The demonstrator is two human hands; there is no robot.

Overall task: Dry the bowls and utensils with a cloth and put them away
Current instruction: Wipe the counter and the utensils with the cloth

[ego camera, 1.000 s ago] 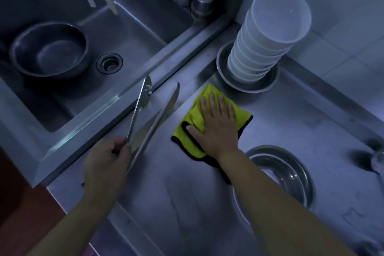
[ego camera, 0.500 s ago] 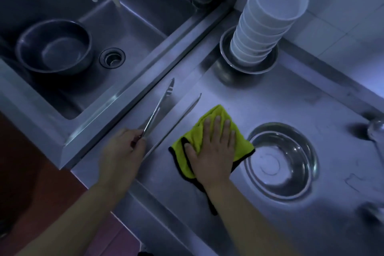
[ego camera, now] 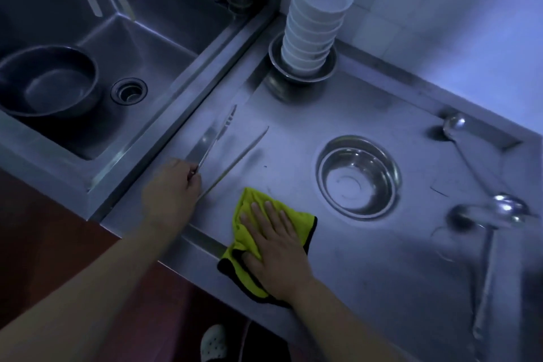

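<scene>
cloth (ego camera: 249, 220): bright yellow with a black edge, under the right hand's fingers (ego camera: 266, 214)
stacked bowls (ego camera: 314, 23): plain white
metal bowl (ego camera: 358, 176): shiny silver, beyond the right fingertips
tongs (ego camera: 223, 144): silver, running out past the left hand's fingers (ego camera: 192, 176)
counter (ego camera: 367, 273): dull grey steel
shoe (ego camera: 214, 342): white with dark dots
front panel (ego camera: 44, 229): dark red

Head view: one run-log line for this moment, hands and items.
left hand: grips tongs | right hand: flat on yellow cloth | steel bowl: on counter, untouched | white bowl stack: by wall
</scene>
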